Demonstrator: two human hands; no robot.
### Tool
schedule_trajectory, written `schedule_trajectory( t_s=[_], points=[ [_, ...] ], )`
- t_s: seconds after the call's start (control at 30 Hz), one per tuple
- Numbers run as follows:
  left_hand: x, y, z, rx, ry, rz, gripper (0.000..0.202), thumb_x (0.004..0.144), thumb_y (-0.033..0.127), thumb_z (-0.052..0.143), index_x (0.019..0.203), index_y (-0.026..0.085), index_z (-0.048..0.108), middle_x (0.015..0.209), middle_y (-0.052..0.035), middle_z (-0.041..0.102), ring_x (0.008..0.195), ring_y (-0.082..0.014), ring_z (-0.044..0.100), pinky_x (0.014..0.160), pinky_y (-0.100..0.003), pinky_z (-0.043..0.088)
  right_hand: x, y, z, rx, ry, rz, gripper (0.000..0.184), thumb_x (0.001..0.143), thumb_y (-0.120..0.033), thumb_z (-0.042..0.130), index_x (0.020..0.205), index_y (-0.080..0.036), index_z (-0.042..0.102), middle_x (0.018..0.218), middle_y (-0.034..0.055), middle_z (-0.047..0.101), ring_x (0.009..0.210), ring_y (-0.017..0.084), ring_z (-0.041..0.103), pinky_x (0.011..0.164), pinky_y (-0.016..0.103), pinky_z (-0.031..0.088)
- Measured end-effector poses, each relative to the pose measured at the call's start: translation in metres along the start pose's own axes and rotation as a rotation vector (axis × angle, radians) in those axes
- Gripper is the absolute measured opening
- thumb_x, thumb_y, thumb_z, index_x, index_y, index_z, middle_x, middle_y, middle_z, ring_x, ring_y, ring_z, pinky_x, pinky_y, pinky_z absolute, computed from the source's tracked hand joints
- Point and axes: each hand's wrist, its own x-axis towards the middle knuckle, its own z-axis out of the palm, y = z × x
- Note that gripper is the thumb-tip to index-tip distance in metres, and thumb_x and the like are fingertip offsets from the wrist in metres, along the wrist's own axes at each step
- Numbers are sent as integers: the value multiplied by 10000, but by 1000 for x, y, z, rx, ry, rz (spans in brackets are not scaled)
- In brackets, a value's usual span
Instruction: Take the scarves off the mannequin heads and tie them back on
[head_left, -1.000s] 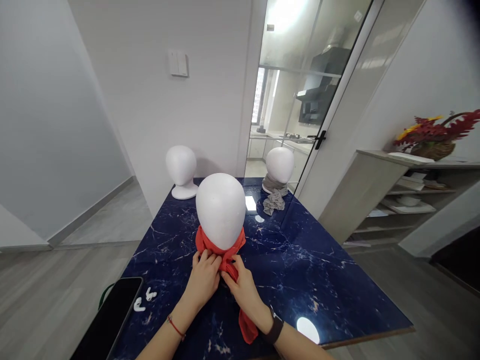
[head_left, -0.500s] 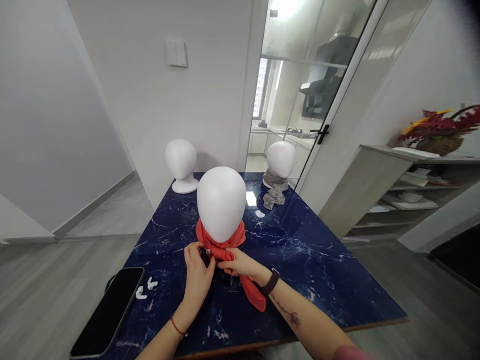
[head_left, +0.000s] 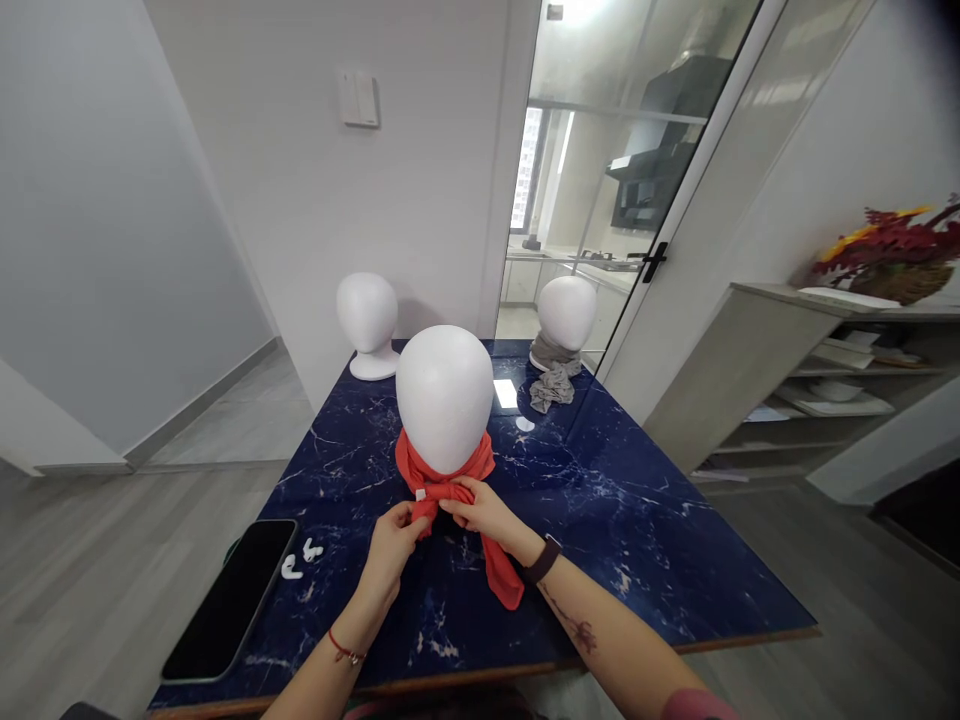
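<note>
A white mannequin head [head_left: 444,395] stands near the middle of the table with a red scarf [head_left: 480,462] wrapped round its neck. At the front of the neck, my left hand [head_left: 390,548] pinches a short end of the scarf, just below a small white label. My right hand [head_left: 480,512] grips the scarf's folded band beside it, thumb underneath and fingers on top. From under my right hand a longer red tail hangs down onto the table. The back of the scarf is hidden behind the head.
On the dark blue marbled table [head_left: 600,560] lie a black phone [head_left: 232,600] and white earbuds [head_left: 301,558] at left. Behind stand a bare mannequin head [head_left: 367,312] and another head [head_left: 568,312] wearing a grey scarf [head_left: 553,385]. A shelf unit [head_left: 705,370] stands right.
My left hand has drawn a short scarf end out and downward below the band. My right hand keeps its hold on the band. The view has shifted slightly.
</note>
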Motion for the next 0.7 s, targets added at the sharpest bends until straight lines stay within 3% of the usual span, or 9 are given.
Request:
schedule_trajectory(
  t_s=[0.1, 0.2, 0.33, 0.4, 0.53, 0.6, 0.7],
  points=[
    [-3, 3, -2, 9, 11, 75, 114, 563, 240, 585, 616, 139, 578, 538, 45, 521, 502, -72, 425, 483, -196, 303, 2, 6, -1, 1, 56, -64, 417, 728, -442, 667, 997, -138, 573, 501, -78, 462, 434, 50, 378, 418, 175, 275],
    [-4, 4, -1, -152, 21, 46, 78, 565, 220, 518, 605, 158, 543, 576, 42, 542, 524, -83, 465, 527, -206, 358, 6, 13, -1, -18, 80, -100, 427, 726, -463, 662, 982, -132, 574, 501, -77, 466, 432, 56, 389, 427, 186, 292],
    [-2, 3, -4, -160, -18, -26, 168, 666, 346, 548, 710, 184, 536, 500, 85, 442, 390, -66, 342, 419, -195, 250, 4, 14, -2, -131, 96, -150, 393, 748, -489, 631, 906, -133, 585, 509, -66, 475, 454, 65, 405, 458, 198, 322],
    [2, 4, -8, 40, -26, 52, 269, 707, 445, 559, 741, 179, 568, 487, 76, 434, 388, -75, 338, 419, -202, 240, 1, 11, -2, -173, 95, -177, 390, 751, -488, 631, 916, -137, 587, 561, -51, 509, 487, 74, 441, 493, 208, 358],
    [11, 11, -22, 812, 50, 253, 289, 806, 385, 456, 706, 175, 628, 644, -62, 629, 617, -199, 593, 569, -274, 388, -1, 8, -7, -160, 164, -211, 419, 703, -455, 690, 956, -164, 525, 664, -31, 580, 556, 98, 525, 567, 231, 411],
    [14, 18, -27, 1152, 113, 260, 313, 835, 317, 385, 719, 178, 640, 727, -116, 672, 710, -268, 645, 612, -324, 419, 1, 10, -12, -132, 212, -238, 381, 712, -426, 687, 913, -181, 477, 640, -37, 590, 575, 108, 549, 600, 238, 416],
    [18, 26, -31, 1376, 169, 231, 339, 840, 245, 340, 771, 160, 662, 806, -157, 692, 760, -317, 669, 629, -368, 451, 7, 14, -22, -104, 260, -270, 289, 738, -393, 649, 820, -185, 464, 634, -23, 603, 604, 121, 570, 633, 249, 418]
  ],
)
